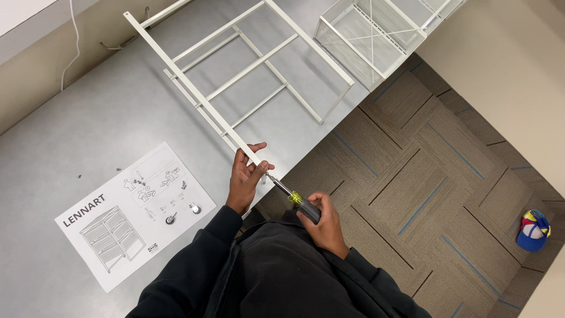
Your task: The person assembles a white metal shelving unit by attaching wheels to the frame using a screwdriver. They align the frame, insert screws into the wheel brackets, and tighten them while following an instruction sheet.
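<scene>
Bright, even overhead light, sharp focus, soft faint shadows, and mild glare on the grey table (88, 118).

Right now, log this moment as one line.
left hand: grips white frame rail end | right hand: holds screwdriver, tip at rail | instruction sheet on table

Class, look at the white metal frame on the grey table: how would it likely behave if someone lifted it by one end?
The white frame is thin rails and open rungs, so probably light for its size. It looks like metal, so likely stiff rather than floppy. Long and gripped only at its near end by the left hand, it may swing awkwardly.
</scene>
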